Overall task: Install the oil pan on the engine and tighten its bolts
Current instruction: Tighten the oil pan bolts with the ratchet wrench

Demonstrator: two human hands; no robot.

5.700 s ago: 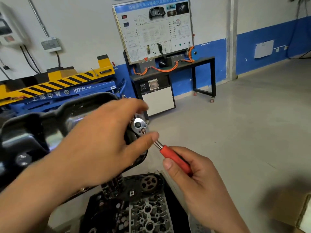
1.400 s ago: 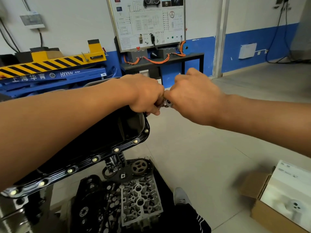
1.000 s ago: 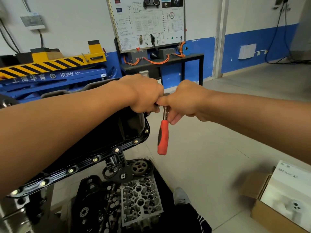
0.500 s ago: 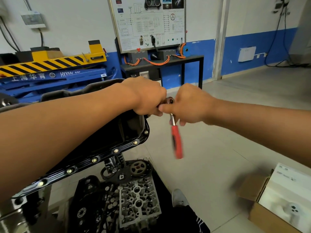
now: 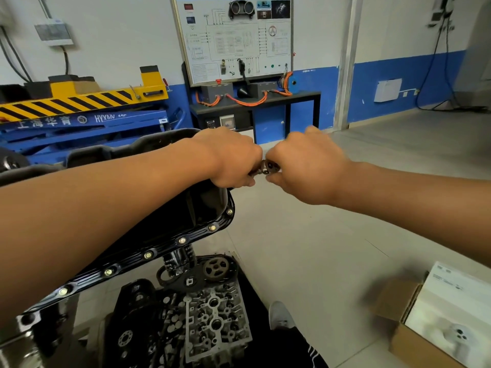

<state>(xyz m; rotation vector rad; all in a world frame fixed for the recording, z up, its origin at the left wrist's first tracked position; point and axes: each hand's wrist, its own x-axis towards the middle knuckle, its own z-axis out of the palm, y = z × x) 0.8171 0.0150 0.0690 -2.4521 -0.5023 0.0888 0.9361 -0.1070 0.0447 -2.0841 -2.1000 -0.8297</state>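
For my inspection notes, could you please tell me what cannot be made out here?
Head view only.
Ratchet: just its metal head shows; left hand and right hand cover the rest.
Its bolt: hidden behind the left hand.
Oil pan: partly covered by the left forearm.
Box: blurred, cut by the right edge.

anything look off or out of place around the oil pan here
Nothing stands out. The oil pan flange runs even, each visible bolt sits in its hole, and the left hand and right hand grip the ratchet at the far end.
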